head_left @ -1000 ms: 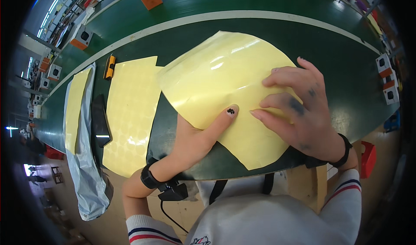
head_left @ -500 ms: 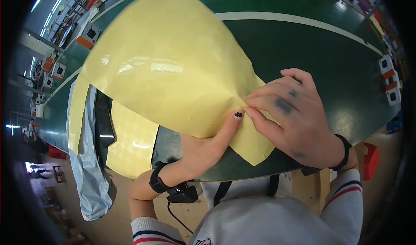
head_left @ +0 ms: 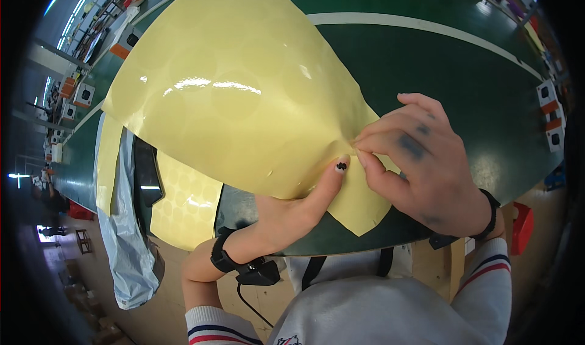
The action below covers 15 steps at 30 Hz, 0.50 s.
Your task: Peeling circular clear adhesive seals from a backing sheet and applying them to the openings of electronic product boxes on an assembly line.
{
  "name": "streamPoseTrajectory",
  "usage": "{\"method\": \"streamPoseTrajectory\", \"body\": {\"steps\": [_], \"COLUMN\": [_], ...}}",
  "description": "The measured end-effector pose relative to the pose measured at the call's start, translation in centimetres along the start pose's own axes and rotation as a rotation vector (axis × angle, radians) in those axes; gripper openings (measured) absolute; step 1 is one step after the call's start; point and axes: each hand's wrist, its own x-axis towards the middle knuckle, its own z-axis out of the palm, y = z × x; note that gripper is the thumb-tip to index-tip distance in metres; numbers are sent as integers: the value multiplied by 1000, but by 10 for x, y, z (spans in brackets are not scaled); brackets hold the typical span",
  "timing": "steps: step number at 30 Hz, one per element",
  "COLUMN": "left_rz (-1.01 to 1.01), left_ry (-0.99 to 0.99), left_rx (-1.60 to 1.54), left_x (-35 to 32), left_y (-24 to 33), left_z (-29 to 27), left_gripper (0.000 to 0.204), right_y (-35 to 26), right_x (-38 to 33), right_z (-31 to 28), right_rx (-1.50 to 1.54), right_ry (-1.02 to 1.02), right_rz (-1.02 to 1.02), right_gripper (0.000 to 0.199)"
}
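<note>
Though it was loosely spread a second ago, the right hand [head_left: 420, 168] now pinches the yellow sheet [head_left: 225, 113], raised above the bench [head_left: 439, 61]; the left hand [head_left: 300, 213] grips it just beside, so the work apparently centres there.

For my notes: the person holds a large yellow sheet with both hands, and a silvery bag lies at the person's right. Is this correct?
The side is wrong: the head view shows the silvery bag at the person's left. The left hand and right hand hold the large yellow sheet.
</note>
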Motion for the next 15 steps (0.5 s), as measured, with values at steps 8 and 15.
{"method": "streamPoseTrajectory", "body": {"steps": [8, 15], "left_rz": [-112, -394], "left_ry": [-15, -80], "left_rx": [-23, -150], "left_x": [6, 24], "left_y": [3, -8], "left_z": [-4, -5], "left_gripper": [20, 33], "right_y": [14, 43], "right_x": [4, 6], "right_z": [-5, -16], "right_rx": [190, 507], "right_ry": [-9, -47], "right_rz": [128, 274], "right_gripper": [14, 8]}}
